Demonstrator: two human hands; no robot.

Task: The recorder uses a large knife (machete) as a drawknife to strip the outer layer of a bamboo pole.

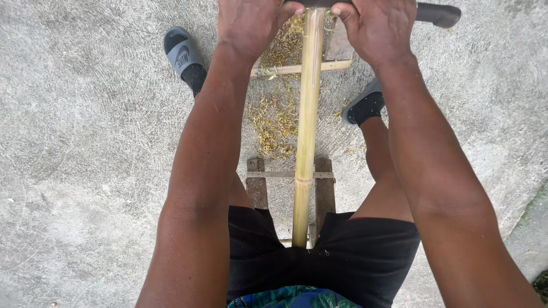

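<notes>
Bamboo pole (306, 120) runs lengthwise down the middle of our wooden frame (325, 191), near end butted against our lap. Both our grips are clenched on a dark-handled blade (436, 13) laid across the pole's far end: left hand (251, 23) on one side, right hand (379, 25) on the handle side. Yellow shavings (274, 117) litter the concrete floor (85, 142) between our sandalled feet. Risk, as we judge it: the blade could skip off the round pole toward our thumbs or knees.
</notes>
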